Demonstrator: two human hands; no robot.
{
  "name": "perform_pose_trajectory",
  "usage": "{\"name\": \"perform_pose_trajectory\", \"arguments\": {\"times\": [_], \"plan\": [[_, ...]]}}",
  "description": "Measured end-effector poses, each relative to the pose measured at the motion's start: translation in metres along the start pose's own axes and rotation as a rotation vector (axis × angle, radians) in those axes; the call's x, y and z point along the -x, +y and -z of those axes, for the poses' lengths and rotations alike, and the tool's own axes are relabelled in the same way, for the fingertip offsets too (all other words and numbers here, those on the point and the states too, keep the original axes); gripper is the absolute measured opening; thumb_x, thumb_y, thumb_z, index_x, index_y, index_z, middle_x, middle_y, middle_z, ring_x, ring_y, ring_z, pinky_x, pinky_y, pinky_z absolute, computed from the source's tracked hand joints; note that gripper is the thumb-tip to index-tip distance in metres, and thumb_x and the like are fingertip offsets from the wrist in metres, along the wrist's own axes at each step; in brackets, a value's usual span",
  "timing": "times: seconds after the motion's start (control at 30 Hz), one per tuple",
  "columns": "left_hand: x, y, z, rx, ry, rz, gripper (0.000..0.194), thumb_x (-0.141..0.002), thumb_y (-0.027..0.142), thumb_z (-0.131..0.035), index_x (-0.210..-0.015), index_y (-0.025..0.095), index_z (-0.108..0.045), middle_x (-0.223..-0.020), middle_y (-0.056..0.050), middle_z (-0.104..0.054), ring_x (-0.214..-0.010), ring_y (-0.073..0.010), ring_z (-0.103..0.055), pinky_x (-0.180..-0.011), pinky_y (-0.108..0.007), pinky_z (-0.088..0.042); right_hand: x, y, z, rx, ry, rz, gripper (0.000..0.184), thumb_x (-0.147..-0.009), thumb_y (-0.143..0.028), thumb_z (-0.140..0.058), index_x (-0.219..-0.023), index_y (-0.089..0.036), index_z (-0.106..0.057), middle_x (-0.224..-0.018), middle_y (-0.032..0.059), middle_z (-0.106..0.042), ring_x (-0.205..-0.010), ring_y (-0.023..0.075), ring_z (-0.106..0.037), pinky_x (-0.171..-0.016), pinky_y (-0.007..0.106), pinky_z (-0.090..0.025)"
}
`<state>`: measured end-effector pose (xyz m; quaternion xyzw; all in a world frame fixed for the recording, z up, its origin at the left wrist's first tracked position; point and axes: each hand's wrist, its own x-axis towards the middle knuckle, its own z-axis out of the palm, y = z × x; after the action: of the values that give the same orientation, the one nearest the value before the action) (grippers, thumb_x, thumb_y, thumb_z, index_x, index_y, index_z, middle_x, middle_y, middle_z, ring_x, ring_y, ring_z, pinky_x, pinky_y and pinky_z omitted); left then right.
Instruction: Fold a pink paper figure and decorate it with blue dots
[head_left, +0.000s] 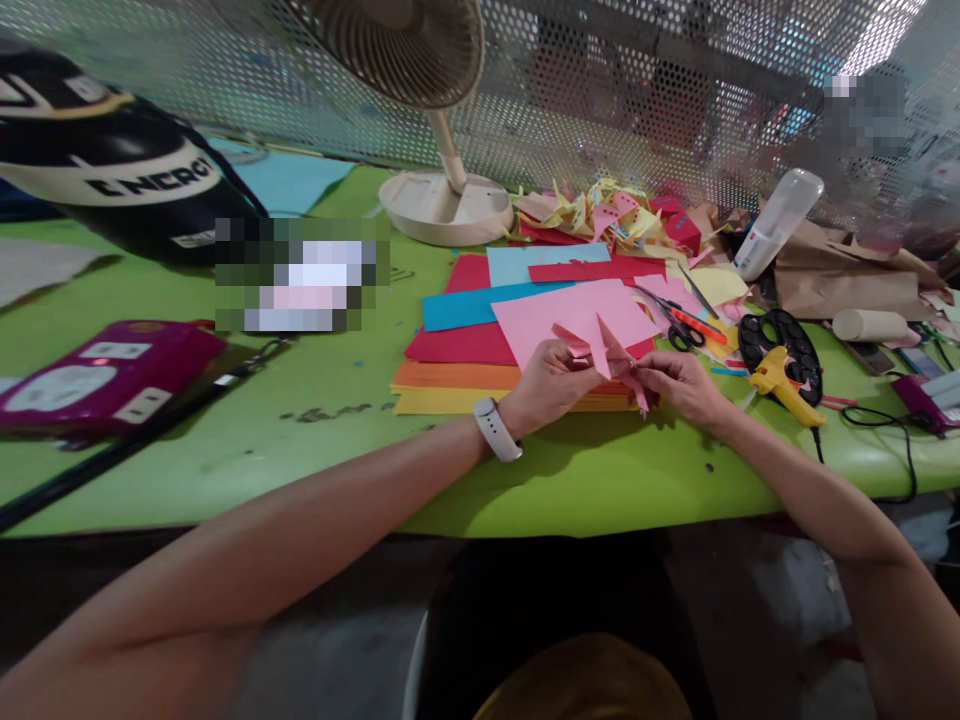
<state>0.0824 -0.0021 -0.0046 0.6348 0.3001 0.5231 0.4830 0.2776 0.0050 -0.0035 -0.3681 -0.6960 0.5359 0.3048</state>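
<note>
A folded pink paper piece (602, 350) with pointed flaps is held between my two hands, above the stacked coloured sheets. My left hand (551, 385), with a pale watch band at its wrist, is closed on the paper's left side. On the other side, the fingers of my right hand (679, 385) pinch its right edge. Beneath and behind lie a flat pink sheet (525, 320), red sheets (465, 340), a blue strip (457, 308) and orange sheets (427, 378). Black-handled scissors (681, 332) rest just beyond my right hand.
At right are a yellow glue gun (784, 385), a black palette (772, 335) and a clear bottle (780, 225). A white fan (446, 215) and a pile of paper scraps (600, 215) stand behind. At left are a purple power strip (112, 375) and a black bag (135, 190).
</note>
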Motion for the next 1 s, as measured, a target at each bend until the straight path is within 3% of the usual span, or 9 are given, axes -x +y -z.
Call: {"name": "perform_pose_trajectory", "arguments": {"times": [0.2,0.37,0.53,0.7,1.0], "plan": [[0.001,-0.002,0.001,0.014,0.048,0.093,0.031,-0.069,0.035,-0.083,-0.055,0.018,-0.062,-0.054,0.003,-0.061,-0.055,-0.0107,-0.056,-0.053,-0.023,-0.048,0.0,0.0,-0.002,0.012,-0.013,0.076,0.028,-0.09,-0.043,-0.06,-0.076,-0.019,-0.057,-0.058,-0.0034,-0.061,-0.05,0.0081,-0.056,-0.051,0.022,-0.049],[0.0,-0.008,0.004,0.254,0.068,0.314,0.034,-0.062,0.037,-0.087,-0.061,0.017,-0.06,-0.064,0.002,-0.065,-0.065,-0.012,-0.063,-0.068,-0.027,-0.053,0.003,-0.002,-0.005,0.021,-0.02,0.073,0.027,-0.092,-0.04,-0.059,-0.076,-0.018,-0.057,-0.059,-0.0038,-0.059,-0.049,0.0065,-0.054,-0.05,0.02,-0.048],[-0.002,-0.008,0.005,0.37,0.064,0.48,0.037,-0.058,0.037,-0.09,-0.059,0.016,-0.059,-0.063,0.003,-0.063,-0.061,-0.0096,-0.058,-0.064,-0.024,-0.049,0.002,-0.003,-0.006,0.003,-0.063,0.063,0.026,-0.092,-0.042,-0.059,-0.08,-0.019,-0.058,-0.063,-0.004,-0.059,-0.051,0.0063,-0.054,-0.051,0.02,-0.048],[-0.001,-0.009,0.006,0.336,0.049,0.488,0.034,-0.06,0.037,-0.089,-0.062,0.016,-0.062,-0.066,0.001,-0.065,-0.062,-0.0105,-0.058,-0.064,-0.026,-0.048,0.002,-0.004,-0.004,0.024,-0.083,0.047,0.029,-0.092,-0.045,-0.059,-0.078,-0.019,-0.057,-0.064,-0.0031,-0.06,-0.053,0.0063,-0.054,-0.053,0.021,-0.048],[0.0,-0.011,0.005,0.256,0.04,0.359,0.033,-0.065,0.041,-0.087,-0.067,0.016,-0.065,-0.071,0.0,-0.07,-0.069,-0.0127,-0.063,-0.071,-0.028,-0.05,0.003,-0.004,-0.005,0.068,-0.053,0.031,0.035,-0.091,-0.051,-0.058,-0.076,-0.019,-0.057,-0.061,-0.0033,-0.059,-0.051,0.007,-0.053,-0.052,0.022,-0.048]]}}
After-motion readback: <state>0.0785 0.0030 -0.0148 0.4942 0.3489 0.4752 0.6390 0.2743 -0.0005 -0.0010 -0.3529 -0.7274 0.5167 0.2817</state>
